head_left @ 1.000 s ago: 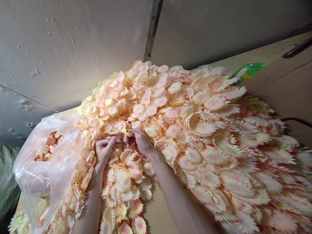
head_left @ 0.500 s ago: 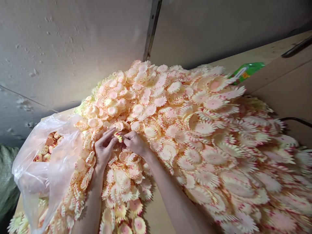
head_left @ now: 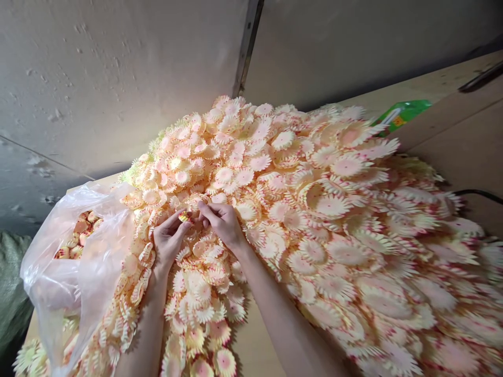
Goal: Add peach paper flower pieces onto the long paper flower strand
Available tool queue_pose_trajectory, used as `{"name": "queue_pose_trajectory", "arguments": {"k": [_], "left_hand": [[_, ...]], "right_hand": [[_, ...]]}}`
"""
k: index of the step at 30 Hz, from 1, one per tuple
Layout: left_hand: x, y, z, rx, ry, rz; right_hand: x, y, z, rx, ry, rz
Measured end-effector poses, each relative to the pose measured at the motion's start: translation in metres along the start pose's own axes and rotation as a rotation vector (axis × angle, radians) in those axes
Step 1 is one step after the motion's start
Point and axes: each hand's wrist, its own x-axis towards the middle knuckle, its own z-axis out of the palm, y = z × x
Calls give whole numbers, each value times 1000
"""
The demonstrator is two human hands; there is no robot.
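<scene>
My left hand (head_left: 170, 238) pinches a small yellow flower piece (head_left: 184, 216) with red edges between thumb and fingers. Just to its right, my right hand (head_left: 220, 222) has its thumb and fingertips pressed together beside the piece; whether anything sits between them is too small to make out. Both hands are over a large heap of artificial flower petals (head_left: 283, 141), cream and pale pink discs with scalloped, red-tipped edges. A strip of the same petals (head_left: 202, 293) lies between my forearms.
At the left, a clear plastic bag (head_left: 98, 283) holds several small rolled yellow-red pieces (head_left: 80, 235). A green packet (head_left: 408, 114) lies behind the heap at right, with a black cable (head_left: 481, 195) nearby. A grey wall (head_left: 157, 68) stands behind the wooden table (head_left: 257, 335).
My right hand has turned and its thumb has risen slightly. The small yellow piece has tilted and moved a little left in my left hand's pinch.
</scene>
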Motion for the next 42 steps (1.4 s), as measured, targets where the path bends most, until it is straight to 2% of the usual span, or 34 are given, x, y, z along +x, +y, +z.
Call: {"name": "queue_pose_trajectory", "arguments": {"k": [8,12,22,33,42], "left_hand": [[2,0,0,27,3,64],[2,2,0,42,-46,111],[1,4,-5,90,-166,119],[3,1,-6,87,-224,143],[1,4,-6,61,-260,100]], "right_hand": [[1,-2,1,156,-109,11],[0,-2,0,221,-85,27],[0,-3,-1,293,-87,67],[-1,-5,0,306,-61,44],[-1,-2,-1,318,-45,59]]}}
